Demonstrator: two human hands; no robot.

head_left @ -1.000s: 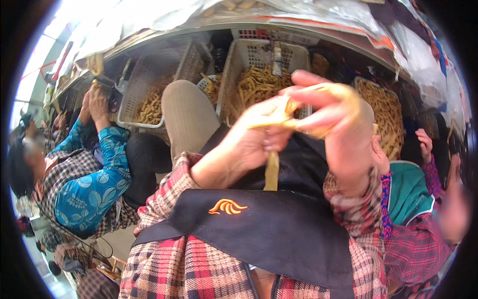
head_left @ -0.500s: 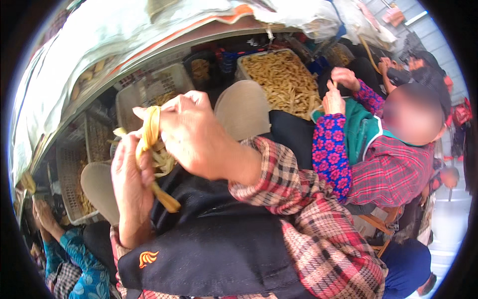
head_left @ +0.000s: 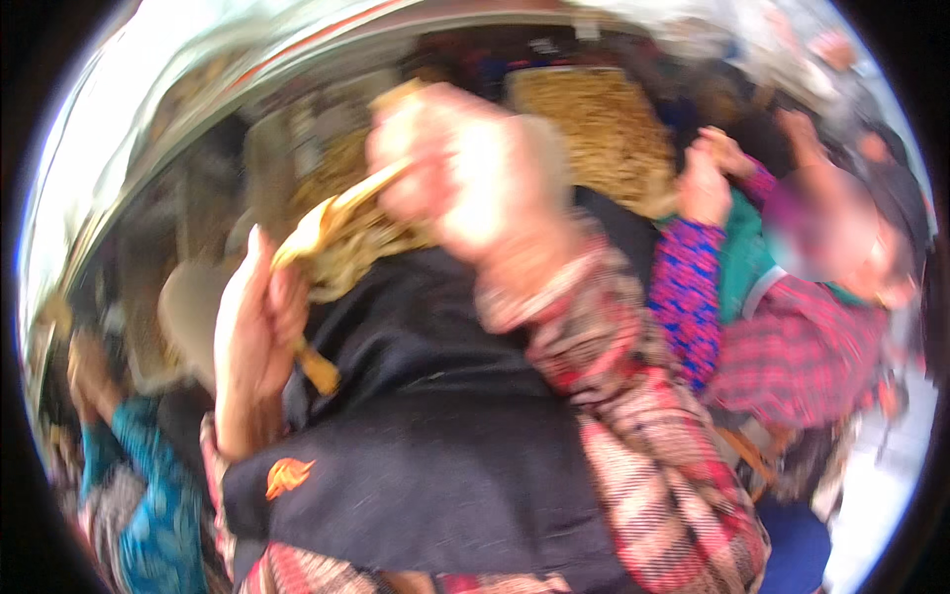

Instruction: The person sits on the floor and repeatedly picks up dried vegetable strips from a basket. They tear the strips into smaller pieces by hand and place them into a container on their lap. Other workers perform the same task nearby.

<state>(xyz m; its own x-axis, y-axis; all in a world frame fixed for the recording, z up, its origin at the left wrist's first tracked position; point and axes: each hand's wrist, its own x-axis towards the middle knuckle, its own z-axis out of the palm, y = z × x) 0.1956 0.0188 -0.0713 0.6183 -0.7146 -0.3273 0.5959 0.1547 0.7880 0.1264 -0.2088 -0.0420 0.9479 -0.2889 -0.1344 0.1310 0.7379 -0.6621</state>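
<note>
A soft yellow strip (head_left: 327,220), perhaps a food strip, is stretched slantwise between my two hands. My left hand (head_left: 252,337) is closed on its lower part, and a loose tail hangs below the fingers. Up and to the right, my right hand (head_left: 455,173) is blurred by motion but grips the strip's other end. Pale, similar strips (head_left: 366,262) lie in a heap behind it, just past the black apron (head_left: 426,396) over my lap. The exact kind of strip cannot be made out.
A crate full of short yellow pieces (head_left: 599,134) stands at the back. On the right, close by, a person in a flowered sleeve (head_left: 688,297) works with raised hands (head_left: 708,178). At the lower left are another person's hands (head_left: 89,366). White sheeting (head_left: 148,109) covers the far left.
My right hand has moved right and slightly up, drawing the strip out from its wrapped loop into a stretched line. My left hand has barely moved. The view has become blurred.
</note>
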